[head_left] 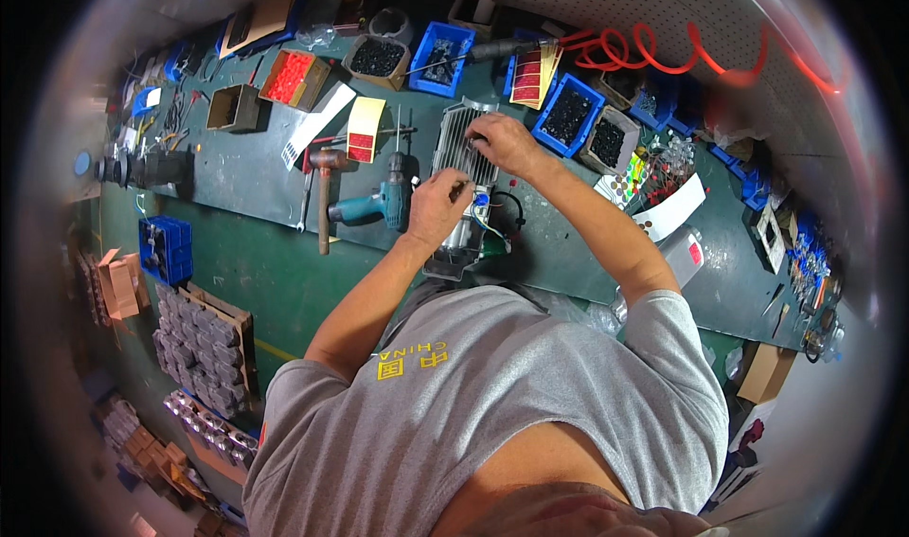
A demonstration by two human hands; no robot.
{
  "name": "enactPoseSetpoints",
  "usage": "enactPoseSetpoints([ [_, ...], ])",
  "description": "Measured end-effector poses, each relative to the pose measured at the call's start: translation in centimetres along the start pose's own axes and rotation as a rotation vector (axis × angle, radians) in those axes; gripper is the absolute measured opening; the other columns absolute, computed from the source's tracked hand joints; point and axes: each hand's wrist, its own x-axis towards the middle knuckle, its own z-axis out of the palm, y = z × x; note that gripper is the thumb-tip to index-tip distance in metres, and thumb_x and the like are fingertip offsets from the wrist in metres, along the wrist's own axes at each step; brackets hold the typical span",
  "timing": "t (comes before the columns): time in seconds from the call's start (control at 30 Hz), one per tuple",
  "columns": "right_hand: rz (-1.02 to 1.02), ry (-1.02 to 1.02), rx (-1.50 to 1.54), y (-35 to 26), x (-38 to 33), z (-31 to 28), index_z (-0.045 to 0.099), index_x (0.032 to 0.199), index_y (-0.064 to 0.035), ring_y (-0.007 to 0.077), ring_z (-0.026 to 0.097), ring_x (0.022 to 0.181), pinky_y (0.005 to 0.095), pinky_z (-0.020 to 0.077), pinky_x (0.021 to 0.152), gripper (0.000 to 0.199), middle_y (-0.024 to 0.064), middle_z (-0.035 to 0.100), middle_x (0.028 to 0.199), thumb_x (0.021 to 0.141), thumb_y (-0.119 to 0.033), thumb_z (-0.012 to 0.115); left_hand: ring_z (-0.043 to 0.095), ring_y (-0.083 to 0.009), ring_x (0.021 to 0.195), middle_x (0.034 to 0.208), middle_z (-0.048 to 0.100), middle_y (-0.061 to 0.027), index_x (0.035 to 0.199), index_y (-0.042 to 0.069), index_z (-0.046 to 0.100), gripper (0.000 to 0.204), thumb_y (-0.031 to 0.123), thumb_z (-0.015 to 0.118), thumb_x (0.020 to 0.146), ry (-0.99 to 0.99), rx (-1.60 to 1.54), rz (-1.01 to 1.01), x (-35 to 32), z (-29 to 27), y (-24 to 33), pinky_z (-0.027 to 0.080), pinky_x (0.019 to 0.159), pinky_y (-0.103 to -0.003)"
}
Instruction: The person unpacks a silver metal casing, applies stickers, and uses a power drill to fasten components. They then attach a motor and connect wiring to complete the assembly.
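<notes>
A finned grey metal housing lies on the dark green workbench in front of me. My left hand rests over its near half, fingers curled in; what they hold, if anything, is hidden. Across the fins at the far right side is my right hand, its fingertips bent together on the housing. I cannot make out anything between them. Thin wires and a small blue part show beside the housing's near end. A teal power drill lies just left of my left hand.
Left of the drill are a wooden-handled hammer and a wrench. Blue bins and cardboard boxes of small parts line the back. A red coiled hose hangs at the upper right. Stacked grey castings stand lower left.
</notes>
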Motion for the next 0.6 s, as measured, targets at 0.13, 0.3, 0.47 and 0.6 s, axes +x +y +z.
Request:
enactPoseSetpoints([
  [0.13,-0.027,-0.016,0.013,0.2,0.1,-0.2,0.068,0.096,-0.0046,0.0365,0.066,0.1,0.0473,0.0526,0.09,0.014,0.0142,0.071,0.098,0.082,-0.006,0.067,0.07,-0.0345,0.079,0.089,0.07,-0.0164,0.099,0.005,0.066,0.02,0.016,0.076,0.087,-0.001,0.041,0.0,-0.3,0.2,0.0,0.056,0.07,-0.042],
  [0.3,0.016,-0.052,-0.027,-0.3,0.6,-0.4,0.068,0.097,-0.0046,0.0373,0.066,0.1,0.0483,0.0535,0.088,0.014,0.0145,0.072,0.099,0.083,-0.007,0.065,0.07,-0.035,0.079,0.089,0.07,-0.0169,0.1,0.004,0.066,0.02,0.016,0.076,0.087,-0.002,0.021,0.001,-0.4,0.3,-0.1,0.055,0.069,-0.043],
  [0.47,0.078,-0.074,-0.063,-0.9,1.2,-0.4,0.068,0.096,-0.0042,0.0389,0.068,0.096,0.0495,0.0551,0.084,0.012,0.0152,0.072,0.097,0.084,-0.007,0.063,0.07,-0.0348,0.08,0.089,0.07,-0.0167,0.1,0.004,0.066,0.021,0.016,0.077,0.086,-0.004,0.03,0.009,-0.3,0.3,-0.1,0.055,0.069,-0.042],
  [0.6,0.123,-0.123,-0.159,-1.5,1.6,-0.4,0.068,0.094,-0.0041,0.0385,0.069,0.096,0.0492,0.0554,0.084,0.011,0.016,0.072,0.097,0.085,-0.006,0.062,0.07,-0.0352,0.081,0.091,0.07,-0.0165,0.1,0.004,0.066,0.021,0.017,0.076,0.087,-0.006,0.029,0.016,-0.4,0.3,-0.2,0.055,0.07,-0.043],
])
